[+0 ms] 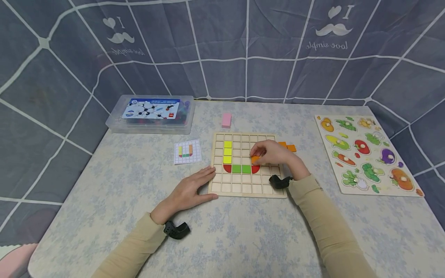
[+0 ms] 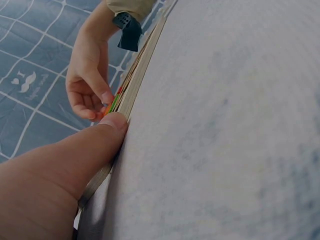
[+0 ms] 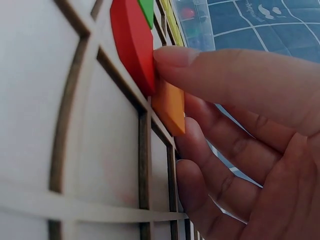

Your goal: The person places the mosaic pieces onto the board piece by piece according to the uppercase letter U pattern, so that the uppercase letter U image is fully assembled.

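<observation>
A wooden grid board [image 1: 245, 188] lies flat on the table. Three yellow squares [image 1: 227, 151] form a column on it, above a row of two green squares [image 1: 241, 169] with a rounded red piece [image 1: 227, 168] at each end. My right hand [image 1: 272, 153] pinches an orange square tile [image 3: 171, 107] in the grid, directly above the right-hand red piece [image 3: 134, 47]; the thumb lies on the tile's near side. With fingers extended, my left hand [image 1: 190, 189] rests at the board's left edge, its thumb [image 2: 114, 122] against the rim.
More orange tiles [image 1: 291, 148] lie beyond the board's right edge, partly behind my right hand. A pattern card [image 1: 187, 159] is left of the board, near a lidded plastic box [image 1: 153, 125]. A pink block [image 1: 226, 120] stands behind; a vegetable puzzle [image 1: 347, 133] lies right.
</observation>
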### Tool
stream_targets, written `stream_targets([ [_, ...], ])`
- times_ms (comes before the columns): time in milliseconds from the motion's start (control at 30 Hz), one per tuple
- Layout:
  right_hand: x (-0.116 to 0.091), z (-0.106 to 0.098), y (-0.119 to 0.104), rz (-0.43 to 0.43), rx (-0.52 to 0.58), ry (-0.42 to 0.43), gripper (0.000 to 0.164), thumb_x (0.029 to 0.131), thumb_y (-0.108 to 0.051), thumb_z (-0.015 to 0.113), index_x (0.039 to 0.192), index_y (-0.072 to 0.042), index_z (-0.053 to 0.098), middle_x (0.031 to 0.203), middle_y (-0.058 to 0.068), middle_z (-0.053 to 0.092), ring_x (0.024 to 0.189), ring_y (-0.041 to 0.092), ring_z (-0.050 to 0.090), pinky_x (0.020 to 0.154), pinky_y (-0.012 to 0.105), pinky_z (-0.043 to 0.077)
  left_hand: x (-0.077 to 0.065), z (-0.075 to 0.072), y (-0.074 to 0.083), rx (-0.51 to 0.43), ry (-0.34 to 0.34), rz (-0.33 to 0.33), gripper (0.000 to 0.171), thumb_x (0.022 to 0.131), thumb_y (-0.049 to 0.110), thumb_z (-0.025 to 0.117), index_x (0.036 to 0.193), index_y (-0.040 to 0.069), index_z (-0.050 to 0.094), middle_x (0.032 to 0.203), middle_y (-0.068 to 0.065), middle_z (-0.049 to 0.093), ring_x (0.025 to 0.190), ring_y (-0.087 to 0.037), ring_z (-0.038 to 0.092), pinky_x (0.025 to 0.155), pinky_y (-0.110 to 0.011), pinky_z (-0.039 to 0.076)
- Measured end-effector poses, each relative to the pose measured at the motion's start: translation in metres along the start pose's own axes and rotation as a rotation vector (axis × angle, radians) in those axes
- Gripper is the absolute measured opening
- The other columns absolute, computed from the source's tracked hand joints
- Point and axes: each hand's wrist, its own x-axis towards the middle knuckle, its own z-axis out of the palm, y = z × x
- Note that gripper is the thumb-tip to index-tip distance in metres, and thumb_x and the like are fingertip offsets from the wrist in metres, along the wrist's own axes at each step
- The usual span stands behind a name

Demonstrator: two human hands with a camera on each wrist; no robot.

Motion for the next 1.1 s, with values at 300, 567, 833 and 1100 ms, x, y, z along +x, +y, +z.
stream_targets([
  [300,-0.002,0.001,-0.001,0.024,0.018,0.007,0.024,0.080,-0.005,0.073,0.103,-0.002,0.067,0.097,0.012,0.063,0.087,0.023,0.056,0.076,0.035,0.049,0.000,0.000,0.000,0.010,0.008,0.009,0.073,0.082,0.044,0.070,0.138,0.002,0.046,0.146,-0.006,0.039,0.136,-0.020,0.031,0.109,-0.037,0.032],
  [567,-0.005,0.000,0.001,0.011,0.038,0.026,0.025,0.081,-0.006,0.073,0.104,-0.001,0.066,0.099,0.012,0.063,0.090,0.024,0.056,0.080,0.036,0.049,0.000,-0.001,0.000,0.013,0.001,0.004,0.074,0.082,0.045,0.070,0.138,0.003,0.046,0.147,-0.005,0.038,0.136,-0.020,0.031,0.109,-0.036,0.031],
  [833,-0.016,-0.010,0.013,0.019,0.048,0.134,0.028,0.082,-0.008,0.073,0.108,-0.001,0.065,0.103,0.013,0.064,0.093,0.026,0.057,0.081,0.039,0.048,0.000,-0.001,0.001,0.008,-0.004,0.003,0.074,0.083,0.045,0.069,0.138,0.002,0.046,0.147,-0.006,0.038,0.136,-0.020,0.031,0.109,-0.037,0.032],
  [1100,-0.029,-0.027,0.025,0.062,0.085,0.270,0.032,0.084,-0.011,0.072,0.112,0.001,0.063,0.108,0.016,0.062,0.097,0.027,0.057,0.082,0.041,0.047,0.000,0.000,0.000,0.020,-0.005,-0.001,0.074,0.083,0.046,0.069,0.139,0.003,0.045,0.147,-0.006,0.038,0.136,-0.020,0.031,0.108,-0.038,0.032],
])
